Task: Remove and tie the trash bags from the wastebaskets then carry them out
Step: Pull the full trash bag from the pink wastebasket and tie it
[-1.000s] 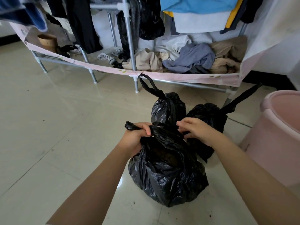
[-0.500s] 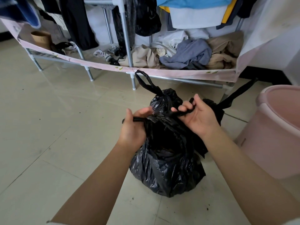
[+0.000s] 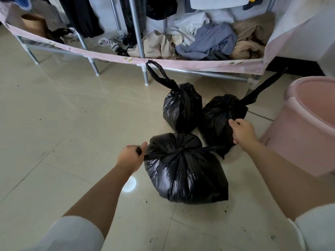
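Three black trash bags sit on the tiled floor. The nearest bag [image 3: 186, 171] is gathered shut at its top, with its two handle strips stretched sideways. My left hand [image 3: 131, 157] grips the left strip just beside the bag. My right hand [image 3: 243, 132] holds the right strip, pulled out to the right in front of the right rear bag [image 3: 221, 115]. The left rear bag [image 3: 182, 107] stands tied, with a looped handle sticking up. The right rear bag is tied too, its long handle pointing up and right.
A pink wastebasket [image 3: 306, 142] stands at the right edge, no liner visible. Behind the bags runs a metal clothes rack [image 3: 137, 29] with hanging garments and a pile of clothes on its pink-edged shelf [image 3: 181, 62]. Dark crumbs speckle the floor near me.
My hands have moved apart, pulling the nearest bag's strips out sideways and cinching its top shut. The view has pulled back, so all three bags show separately.
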Tool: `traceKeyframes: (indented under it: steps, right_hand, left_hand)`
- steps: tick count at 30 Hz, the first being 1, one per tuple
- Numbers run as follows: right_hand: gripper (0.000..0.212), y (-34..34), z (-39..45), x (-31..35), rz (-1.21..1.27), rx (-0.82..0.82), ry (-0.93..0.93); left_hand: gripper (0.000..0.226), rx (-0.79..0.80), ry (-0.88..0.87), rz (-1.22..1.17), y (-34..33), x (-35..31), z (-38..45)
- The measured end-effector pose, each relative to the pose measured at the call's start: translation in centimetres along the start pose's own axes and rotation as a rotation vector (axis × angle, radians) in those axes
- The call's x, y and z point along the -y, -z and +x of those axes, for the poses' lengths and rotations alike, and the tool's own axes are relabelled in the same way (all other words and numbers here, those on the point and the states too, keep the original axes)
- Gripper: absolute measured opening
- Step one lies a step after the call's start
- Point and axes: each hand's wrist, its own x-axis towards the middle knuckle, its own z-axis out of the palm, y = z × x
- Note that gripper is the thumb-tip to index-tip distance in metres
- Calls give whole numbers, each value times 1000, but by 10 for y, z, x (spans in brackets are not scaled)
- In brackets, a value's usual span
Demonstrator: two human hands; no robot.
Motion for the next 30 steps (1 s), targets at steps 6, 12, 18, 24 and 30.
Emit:
traceKeyframes:
  steps: [6, 12, 18, 24, 30]
  right_hand:
    - [32, -7, 1, -16, 5, -76, -149]
    - [24, -20, -3, -20, 723, -110, -413]
    - [29, -54, -15, -11, 587, 51, -498]
    - [51, -60, -18, -7, 619, 43, -438]
    - [52, -57, -22, -7, 478, 181, -409]
  left_hand:
    - [41, -65, 298, -372, -16, 12, 22]
    - [26, -330, 758, -1517, -24, -3, 32]
    - [25, -3, 708, -1521, -57, -18, 7]
    - [39, 110, 460, -1635, -62, -31, 14]
    - [44, 281, 381, -1524, -53, -34, 20]
